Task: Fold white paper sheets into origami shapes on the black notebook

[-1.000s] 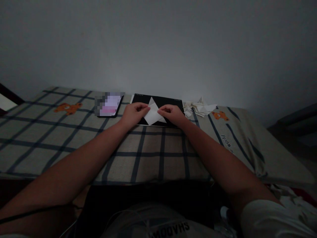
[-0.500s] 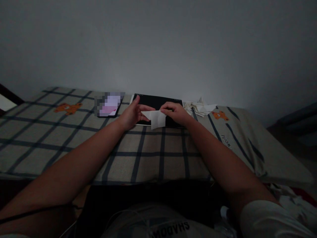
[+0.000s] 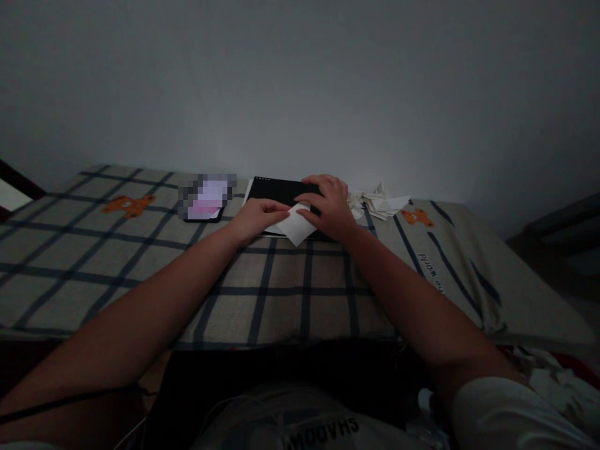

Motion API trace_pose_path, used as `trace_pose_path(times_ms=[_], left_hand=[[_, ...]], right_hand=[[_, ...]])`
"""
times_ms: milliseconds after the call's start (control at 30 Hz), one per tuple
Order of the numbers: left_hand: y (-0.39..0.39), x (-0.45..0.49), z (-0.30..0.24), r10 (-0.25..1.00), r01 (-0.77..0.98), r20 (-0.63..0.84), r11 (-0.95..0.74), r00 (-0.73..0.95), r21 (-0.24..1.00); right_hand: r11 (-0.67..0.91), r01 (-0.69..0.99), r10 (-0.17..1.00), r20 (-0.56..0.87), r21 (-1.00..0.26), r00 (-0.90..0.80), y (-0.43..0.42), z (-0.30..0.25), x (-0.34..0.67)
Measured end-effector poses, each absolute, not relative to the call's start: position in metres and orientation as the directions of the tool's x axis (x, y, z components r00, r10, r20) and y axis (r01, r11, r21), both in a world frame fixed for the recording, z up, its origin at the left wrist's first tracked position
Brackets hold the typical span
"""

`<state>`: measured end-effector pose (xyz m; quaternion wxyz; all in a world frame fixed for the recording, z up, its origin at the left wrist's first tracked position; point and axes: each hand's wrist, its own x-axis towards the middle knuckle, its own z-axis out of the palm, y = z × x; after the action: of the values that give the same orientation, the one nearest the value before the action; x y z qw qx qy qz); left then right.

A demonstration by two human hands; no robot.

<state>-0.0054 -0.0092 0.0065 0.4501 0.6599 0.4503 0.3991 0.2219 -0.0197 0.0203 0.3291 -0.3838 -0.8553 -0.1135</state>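
Observation:
A small white piece of paper [image 3: 297,227] lies turned cornerwise, one point toward me, over the front part of a black notebook [image 3: 281,189]. My left hand [image 3: 257,219] pinches its left side between thumb and fingers. At the upper right of the paper, my right hand [image 3: 330,209] grips the edge with thumb and forefinger, its other fingers curled above the notebook. White sheets show beneath the notebook's left and front edges.
A heap of folded white paper pieces [image 3: 382,204] lies right of the notebook. To the left rests a phone or tablet [image 3: 205,199] with a blurred lit screen. A checked cloth [image 3: 281,281] covers the surface, which meets a grey wall [image 3: 300,87].
The paper has turned from square-on to cornerwise and sits lower against the notebook. My left fingers, spread before, have closed on it. My right hand has shifted its hold.

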Motion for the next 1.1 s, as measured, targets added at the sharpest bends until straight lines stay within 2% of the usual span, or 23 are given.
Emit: trace_pose_path(times_ms=[200, 733, 1100], left_hand=[[-0.001, -0.008, 0.005, 0.993, 0.115, 0.094, -0.102, 0.072, 0.988], [-0.001, -0.013, 0.007, 0.976, 0.265, 0.164, -0.198, 0.145, 0.944], [-0.002, -0.014, 0.009, 0.982, 0.319, 0.158, -0.183, 0.104, 0.930]], right_hand=[[0.717, 0.697, 0.572, 0.559, 0.015, -0.600, -0.012, 0.016, 0.234], [0.736, 0.657, 0.522, 0.481, 0.163, -0.704, -0.008, 0.017, 0.238], [0.765, 0.616, 0.496, 0.439, 0.186, -0.749, -0.011, 0.021, 0.234]])
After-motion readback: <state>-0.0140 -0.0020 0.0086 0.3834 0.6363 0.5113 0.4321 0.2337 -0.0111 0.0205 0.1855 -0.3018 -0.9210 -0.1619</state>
